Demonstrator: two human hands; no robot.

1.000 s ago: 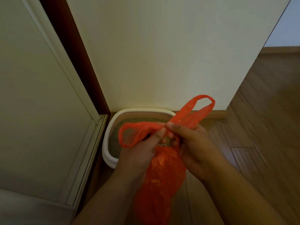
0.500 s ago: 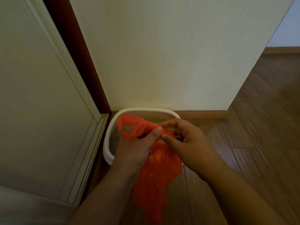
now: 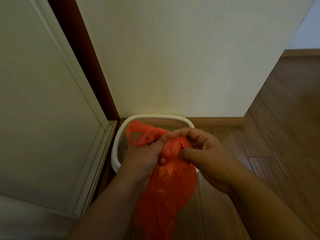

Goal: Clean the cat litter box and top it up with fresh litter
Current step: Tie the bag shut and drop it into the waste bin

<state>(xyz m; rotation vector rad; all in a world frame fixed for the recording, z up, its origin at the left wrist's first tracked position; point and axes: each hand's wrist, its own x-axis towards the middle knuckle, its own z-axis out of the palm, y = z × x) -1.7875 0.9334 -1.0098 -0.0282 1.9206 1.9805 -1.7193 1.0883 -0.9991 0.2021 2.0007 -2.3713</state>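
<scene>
Both hands up over the litter box (image 3: 119,135), which sits on the wood floor (image 3: 285,135) in the corner by the wall (image 3: 173,58) and door frame (image 3: 83,49). Left hand (image 3: 145,158) grip curled round the gathered neck of the orange bag (image 3: 166,187); one handle loop (image 3: 140,135) sticks out leftward. Right hand (image 3: 207,156) pinches the bunched top between thumb and fingers. Bag's full body hangs below.

The wooden floor (image 3: 285,153) carries the white litter box (image 3: 115,153), which sits in the corner against the wall (image 3: 173,58), just beside the door frame (image 3: 83,49) and the baseboard (image 3: 216,121).
</scene>
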